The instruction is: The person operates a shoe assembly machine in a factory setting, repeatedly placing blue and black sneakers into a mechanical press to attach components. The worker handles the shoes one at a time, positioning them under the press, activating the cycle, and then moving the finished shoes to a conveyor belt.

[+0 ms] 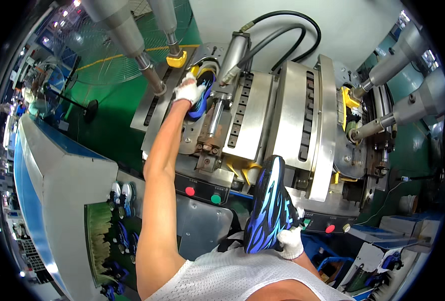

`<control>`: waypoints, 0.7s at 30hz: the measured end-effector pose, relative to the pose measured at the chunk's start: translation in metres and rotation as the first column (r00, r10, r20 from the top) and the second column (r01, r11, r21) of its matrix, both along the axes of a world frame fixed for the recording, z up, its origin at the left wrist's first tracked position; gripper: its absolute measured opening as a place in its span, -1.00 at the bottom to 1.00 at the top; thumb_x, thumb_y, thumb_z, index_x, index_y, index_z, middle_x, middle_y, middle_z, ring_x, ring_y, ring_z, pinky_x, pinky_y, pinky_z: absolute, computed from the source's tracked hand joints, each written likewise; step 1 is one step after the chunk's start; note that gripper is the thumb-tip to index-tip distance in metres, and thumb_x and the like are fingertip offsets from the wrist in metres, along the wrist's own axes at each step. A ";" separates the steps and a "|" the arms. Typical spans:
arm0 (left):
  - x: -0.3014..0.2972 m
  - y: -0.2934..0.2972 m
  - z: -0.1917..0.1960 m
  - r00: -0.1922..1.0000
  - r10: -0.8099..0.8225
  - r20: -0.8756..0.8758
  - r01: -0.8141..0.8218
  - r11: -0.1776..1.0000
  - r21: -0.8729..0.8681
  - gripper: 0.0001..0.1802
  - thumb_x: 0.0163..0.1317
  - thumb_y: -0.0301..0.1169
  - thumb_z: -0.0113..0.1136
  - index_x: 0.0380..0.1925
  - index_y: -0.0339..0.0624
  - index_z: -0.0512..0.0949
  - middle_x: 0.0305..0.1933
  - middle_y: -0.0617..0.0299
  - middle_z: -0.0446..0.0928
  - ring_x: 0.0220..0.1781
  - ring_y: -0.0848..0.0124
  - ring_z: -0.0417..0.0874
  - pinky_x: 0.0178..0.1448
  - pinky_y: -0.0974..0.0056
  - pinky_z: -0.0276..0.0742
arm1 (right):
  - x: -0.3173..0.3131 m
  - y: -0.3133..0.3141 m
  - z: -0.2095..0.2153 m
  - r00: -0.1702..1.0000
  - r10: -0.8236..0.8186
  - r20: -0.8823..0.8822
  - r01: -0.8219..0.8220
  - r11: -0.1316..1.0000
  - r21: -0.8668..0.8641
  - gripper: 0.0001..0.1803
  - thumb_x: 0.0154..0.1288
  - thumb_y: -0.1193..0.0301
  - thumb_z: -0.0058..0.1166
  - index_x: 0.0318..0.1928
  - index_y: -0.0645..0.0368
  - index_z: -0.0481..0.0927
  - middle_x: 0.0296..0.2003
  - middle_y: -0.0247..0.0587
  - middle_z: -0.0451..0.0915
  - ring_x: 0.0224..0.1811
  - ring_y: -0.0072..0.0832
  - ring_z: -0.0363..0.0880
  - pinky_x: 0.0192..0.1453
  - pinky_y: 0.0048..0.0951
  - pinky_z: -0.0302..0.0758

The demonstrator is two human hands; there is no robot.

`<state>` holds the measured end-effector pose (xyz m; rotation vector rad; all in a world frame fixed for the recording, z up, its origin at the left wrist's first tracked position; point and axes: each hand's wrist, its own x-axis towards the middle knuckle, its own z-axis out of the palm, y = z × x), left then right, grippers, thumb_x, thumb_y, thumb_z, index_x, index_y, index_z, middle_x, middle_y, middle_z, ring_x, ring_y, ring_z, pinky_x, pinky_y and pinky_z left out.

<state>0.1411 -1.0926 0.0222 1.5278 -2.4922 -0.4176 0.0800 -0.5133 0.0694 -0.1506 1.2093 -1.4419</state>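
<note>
My left hand (188, 91), in a white knit glove, reaches out to the left station of a metal pressing machine. Its fingers are closed on the side of a blue, purple and black shoe (198, 107) that lies in that station. Close to my body, my right hand (291, 242), also gloved, grips a second shoe (270, 213), black with blue and light-blue flame-like streaks. This shoe is held tilted lengthwise in front of the machine, and some of my right fingers are hidden behind it.
Thick cylinders (124, 32) slope over the left station and more (408, 60) over the right one. Red (189, 191) and green (216, 199) buttons sit on the front panel. Several shoes stand on a green-topped rack (99, 241) at the left. Black hoses (302, 20) arch behind the machine.
</note>
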 end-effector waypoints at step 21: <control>0.388 0.413 -0.012 0.759 0.585 -0.286 -0.517 0.808 0.282 -0.29 0.07 -0.25 0.50 0.20 -0.28 0.46 -0.04 0.02 0.65 -0.01 0.08 0.70 0.16 0.09 0.55 | 0.037 -0.506 -0.010 0.969 -0.010 -0.246 0.034 0.995 0.090 -0.61 0.18 0.44 0.27 0.02 0.17 0.52 -0.13 -0.10 0.64 -0.09 -0.25 0.62 0.03 -0.17 0.55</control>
